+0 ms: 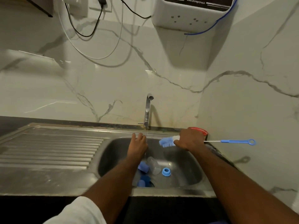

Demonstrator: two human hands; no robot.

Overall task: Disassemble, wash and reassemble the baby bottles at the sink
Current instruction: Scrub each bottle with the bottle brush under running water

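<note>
**Brush in hand, bottle below the left hand**

While the tap [148, 110] runs at frame centre, your right hand [188, 139] grips the bottle brush [166, 141]; its long axis runs left-right, bristles pointing at your left hand [137, 146]. That hand is released, fingers straight under the stream. The clear bottle [153, 165] lies in the sink [186, 175] just below it, nearer the left hand, mouth toward lower right, beside the blue ring [166, 172]. Judgement: the left hand picks up the bottle.

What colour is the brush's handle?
Blue, with a ring end; the brush handle shows in the head view.

White purifier [192, 13]; black cables [84, 29].
</note>
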